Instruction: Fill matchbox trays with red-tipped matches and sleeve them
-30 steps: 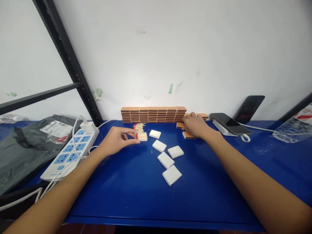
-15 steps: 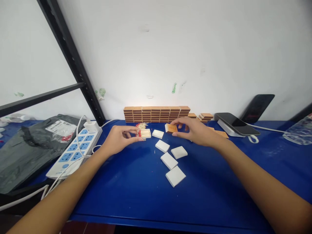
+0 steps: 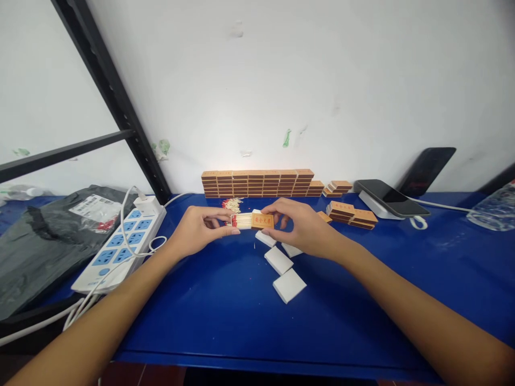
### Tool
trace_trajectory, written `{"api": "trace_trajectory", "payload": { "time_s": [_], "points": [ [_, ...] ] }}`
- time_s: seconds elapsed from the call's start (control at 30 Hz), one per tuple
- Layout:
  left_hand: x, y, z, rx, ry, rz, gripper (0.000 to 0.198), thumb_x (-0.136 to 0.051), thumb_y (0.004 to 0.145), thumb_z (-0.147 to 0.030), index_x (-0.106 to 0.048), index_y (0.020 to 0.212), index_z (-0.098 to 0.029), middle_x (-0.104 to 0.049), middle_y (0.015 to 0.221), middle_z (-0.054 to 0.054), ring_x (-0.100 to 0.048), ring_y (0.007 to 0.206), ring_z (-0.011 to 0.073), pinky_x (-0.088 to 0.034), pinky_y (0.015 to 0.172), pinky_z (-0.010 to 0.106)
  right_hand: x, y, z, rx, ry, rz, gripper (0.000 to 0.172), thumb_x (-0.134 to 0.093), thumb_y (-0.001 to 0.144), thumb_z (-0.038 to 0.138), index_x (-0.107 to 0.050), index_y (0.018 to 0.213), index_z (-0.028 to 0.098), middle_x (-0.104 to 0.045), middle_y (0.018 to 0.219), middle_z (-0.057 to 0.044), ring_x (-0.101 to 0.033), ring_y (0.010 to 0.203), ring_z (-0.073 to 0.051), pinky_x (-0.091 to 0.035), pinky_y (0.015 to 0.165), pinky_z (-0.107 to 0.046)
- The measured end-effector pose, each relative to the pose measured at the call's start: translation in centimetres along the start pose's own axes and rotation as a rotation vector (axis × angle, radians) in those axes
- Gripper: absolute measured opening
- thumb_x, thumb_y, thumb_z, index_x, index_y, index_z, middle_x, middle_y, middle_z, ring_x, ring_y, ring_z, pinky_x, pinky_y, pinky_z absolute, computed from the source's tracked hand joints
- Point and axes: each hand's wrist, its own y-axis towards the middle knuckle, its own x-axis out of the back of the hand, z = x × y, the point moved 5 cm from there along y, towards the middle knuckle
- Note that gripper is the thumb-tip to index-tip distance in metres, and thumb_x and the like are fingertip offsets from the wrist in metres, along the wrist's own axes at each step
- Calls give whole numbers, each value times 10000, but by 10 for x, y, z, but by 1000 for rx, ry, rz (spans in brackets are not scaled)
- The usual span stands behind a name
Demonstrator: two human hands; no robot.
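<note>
My left hand pinches the left end of a white matchbox tray filled with red-tipped matches. Between the thumb and fingers of my right hand is an orange matchbox sleeve with red lettering. The sleeve meets the tray's right end; whether the tray has slipped inside is too fine to tell. Several white trays lie on the blue table below the hands, some partly covered by the right hand. A small heap of loose matches lies just behind the tray.
Stacked matchboxes form a row along the wall, with smaller stacks to the right. A phone rests on a white stand at right. On the left are a power strip, cables and a dark plastic bag.
My right hand has moved left with the sleeve, bringing it against the match-filled tray. My left hand keeps its hold on the tray. The view has shifted slightly.
</note>
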Motion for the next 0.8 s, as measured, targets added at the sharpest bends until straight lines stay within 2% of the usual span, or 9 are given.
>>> {"api": "trace_trajectory", "payload": {
  "time_s": [0.13,0.27,0.4,0.5,0.63,0.73,0.8],
  "points": [
    [0,1,0,2,-22,22,524,-954,744,-480,-860,1156,-170,-834,893,87,-672,620,156,-543,595,268,-2,1,-5,-18,93,-48,331,-796,912,400,-725,1202,257,-734,1101,-64,-711,875,-201,-629,791,-377],
    [-2,1,-1,7,-51,38,526,-971,720,-467,-861,1137,-165,-842,953,105,-695,640,165,-550,601,270,-9,0,-3,-33,186,-65,389,-830,891,431,-729,1222,254,-746,1108,-68,-728,859,-197,-661,793,-386],
    [-8,-1,-3,-6,-108,98,521,-1007,665,-443,-864,1081,-162,-827,868,86,-681,640,161,-524,596,261,-20,-2,11,5,270,-67,362,-860,876,389,-742,1196,267,-756,1058,-44,-728,861,-190,-668,834,-385],
    [-13,-2,-3,5,-158,162,584,-1040,601,-434,-857,1080,-154,-799,790,68,-668,633,163,-501,589,260,-29,-3,20,24,302,-24,305,-849,895,339,-753,1180,290,-771,1130,-33,-733,914,-188,-659,881,-382],
    [-16,-4,3,35,-184,213,667,-1053,568,-447,-845,1128,-150,-781,780,59,-649,615,156,-487,562,254,-33,-6,26,35,312,8,333,-844,906,334,-739,1221,310,-778,1171,-22,-730,934,-192,-650,889,-385],
    [-11,-3,4,-20,-121,171,728,-1031,589,-529,-823,1179,-155,-797,849,69,-657,612,158,-514,571,261,-24,-6,24,81,197,-4,346,-810,936,375,-716,1263,311,-764,1174,-45,-723,949,-217,-641,901,-417],
    [-4,-2,-8,-132,21,74,718,-992,642,-592,-817,1192,-166,-807,885,71,-651,607,156,-538,604,279,-9,-4,17,104,59,-41,353,-763,970,381,-696,1304,290,-744,1208,-84,-719,1012,-254,-626,943,-456]
  ]
}}
